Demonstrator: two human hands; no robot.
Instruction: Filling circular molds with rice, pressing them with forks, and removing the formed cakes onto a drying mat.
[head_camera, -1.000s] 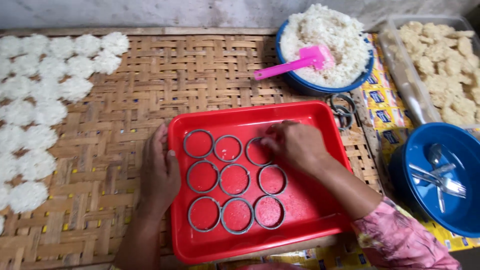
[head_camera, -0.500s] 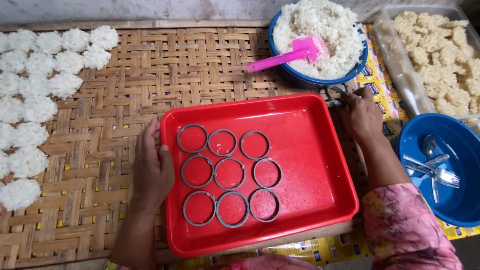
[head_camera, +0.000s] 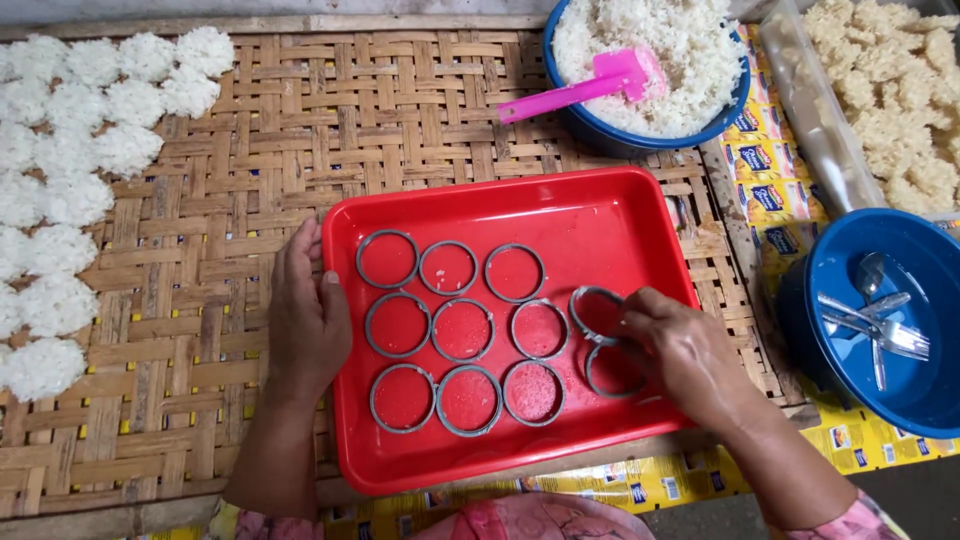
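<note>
Back over the flat red plastic tray (head_camera: 620, 215) comes the right hand (head_camera: 690, 355). Half a second ago it was up by the tray's far right corner. Now its fingers pinch a thin grey metal ring (head_camera: 597, 314) and tip it up on one edge. Another grey ring (head_camera: 612, 372) lies just under the hand, partly hidden. These two begin a new column to the right of nine grey rings (head_camera: 462, 330), which lie flat in three neat rows.

The left hand (head_camera: 308, 325) has stayed put on the tray's left rim. It lies flat and open, pressing down and holding nothing.

To do this bit well, I think the tipped ring should go down flat, level with its row, close to the next ring but not on top of it. The left hand should press on so the tray does not slide.

Room is tight by the tray's right wall, so the ring could bump it. The top right of the tray is bare. Past the tray, on the woven bamboo mat (head_camera: 200, 240), a blue bowl of white rice (head_camera: 650, 60) with a pink plastic scoop (head_camera: 590, 85) sits near the far edge. A blue tub with forks (head_camera: 880, 320) sits near the right arm. Round white rice cakes (head_camera: 70, 180) lie well apart on the left.
</note>
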